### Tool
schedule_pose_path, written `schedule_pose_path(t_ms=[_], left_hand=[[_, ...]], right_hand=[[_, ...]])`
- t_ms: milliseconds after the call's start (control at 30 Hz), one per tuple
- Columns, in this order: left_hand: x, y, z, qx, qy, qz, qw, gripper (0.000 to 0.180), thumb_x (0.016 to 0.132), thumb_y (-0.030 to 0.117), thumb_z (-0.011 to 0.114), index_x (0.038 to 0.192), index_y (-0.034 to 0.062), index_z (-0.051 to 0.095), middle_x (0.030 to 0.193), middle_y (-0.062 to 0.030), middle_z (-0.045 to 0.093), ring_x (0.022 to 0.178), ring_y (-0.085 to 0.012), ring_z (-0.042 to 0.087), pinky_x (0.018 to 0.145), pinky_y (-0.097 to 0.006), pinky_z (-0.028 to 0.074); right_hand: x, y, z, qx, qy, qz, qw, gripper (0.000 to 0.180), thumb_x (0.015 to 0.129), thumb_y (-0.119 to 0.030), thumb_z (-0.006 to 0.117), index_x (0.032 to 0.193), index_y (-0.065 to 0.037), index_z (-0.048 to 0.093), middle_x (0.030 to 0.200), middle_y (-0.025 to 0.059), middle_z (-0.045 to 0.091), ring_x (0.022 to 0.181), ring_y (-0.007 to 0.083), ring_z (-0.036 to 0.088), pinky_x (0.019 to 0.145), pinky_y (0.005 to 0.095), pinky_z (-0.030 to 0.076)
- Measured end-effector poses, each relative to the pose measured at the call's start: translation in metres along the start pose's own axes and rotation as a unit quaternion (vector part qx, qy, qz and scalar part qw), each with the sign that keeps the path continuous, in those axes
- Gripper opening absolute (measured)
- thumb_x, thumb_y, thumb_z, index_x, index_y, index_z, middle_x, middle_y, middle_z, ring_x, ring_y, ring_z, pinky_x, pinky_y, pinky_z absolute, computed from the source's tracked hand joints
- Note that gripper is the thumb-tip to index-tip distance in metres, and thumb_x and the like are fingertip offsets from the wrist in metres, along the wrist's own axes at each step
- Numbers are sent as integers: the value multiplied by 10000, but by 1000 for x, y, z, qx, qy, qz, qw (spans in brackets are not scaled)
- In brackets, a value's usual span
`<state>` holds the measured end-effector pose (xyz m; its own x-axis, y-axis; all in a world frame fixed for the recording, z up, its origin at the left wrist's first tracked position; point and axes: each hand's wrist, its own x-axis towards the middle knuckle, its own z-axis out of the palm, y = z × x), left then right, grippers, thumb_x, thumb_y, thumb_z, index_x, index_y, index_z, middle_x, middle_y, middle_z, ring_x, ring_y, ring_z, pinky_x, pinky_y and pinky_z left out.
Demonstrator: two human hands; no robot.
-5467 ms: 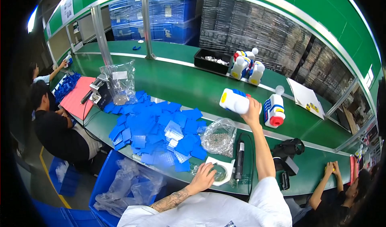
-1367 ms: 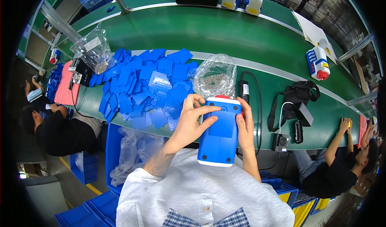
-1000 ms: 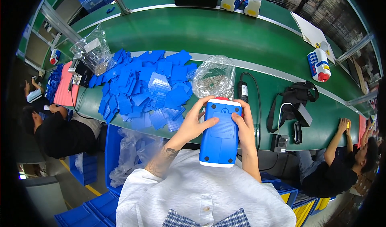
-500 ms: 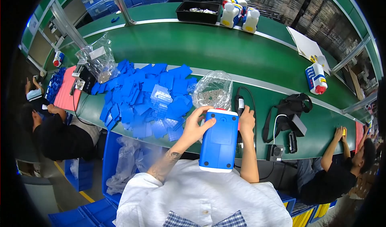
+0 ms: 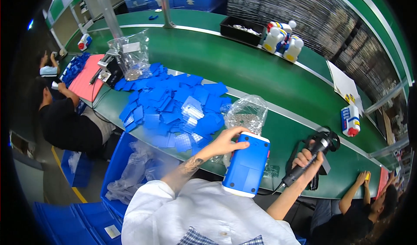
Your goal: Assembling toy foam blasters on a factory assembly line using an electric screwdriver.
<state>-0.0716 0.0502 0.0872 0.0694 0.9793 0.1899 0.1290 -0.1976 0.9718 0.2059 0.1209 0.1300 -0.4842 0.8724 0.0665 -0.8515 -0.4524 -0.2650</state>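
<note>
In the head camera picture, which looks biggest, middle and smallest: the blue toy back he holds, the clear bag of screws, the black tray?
1. Blue toy back, though it is nearest the camera.
2. Clear bag.
3. Black tray, farthest away.

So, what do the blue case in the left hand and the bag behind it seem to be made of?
The blue case looks like moulded plastic with a smooth satin finish: even colour, rounded corners, white edge. The bag looks like thin clear plastic film: it is see-through, wrinkled and glossy. The left hand grips the case's top.

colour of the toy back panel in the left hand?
Blue panel with a white rim, held by the left hand; head view.
</note>
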Motion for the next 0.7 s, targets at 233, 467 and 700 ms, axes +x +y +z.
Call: schedule_pose_path(t_ms=[233,467,700], left_hand=[[11,-6,-3,-28,-42,-23,998,334,829,235,548,1091,30,512,1013,-76,546,956,-151,507,785,-286,428],[39,-59,-9,112,149,-29,982,120,778,122,551,824,18,590,773,-121,617,722,-200,609,640,-299,470],[66,-79,2,352,96,8,931,127,677,17,530,795,5,575,819,-198,547,803,-350,570,689,-406,461]], right_hand=[[34,51,19,199,-50,0,979,391,827,-298,525,1047,16,446,619,-9,386,522,70,380,467,187,356],[64,87,12,252,0,7,968,340,808,-270,568,954,20,466,618,-20,400,535,57,405,480,176,400],[67,88,2,230,-26,0,973,332,803,-250,577,947,34,483,634,-15,407,517,58,401,463,168,392]])
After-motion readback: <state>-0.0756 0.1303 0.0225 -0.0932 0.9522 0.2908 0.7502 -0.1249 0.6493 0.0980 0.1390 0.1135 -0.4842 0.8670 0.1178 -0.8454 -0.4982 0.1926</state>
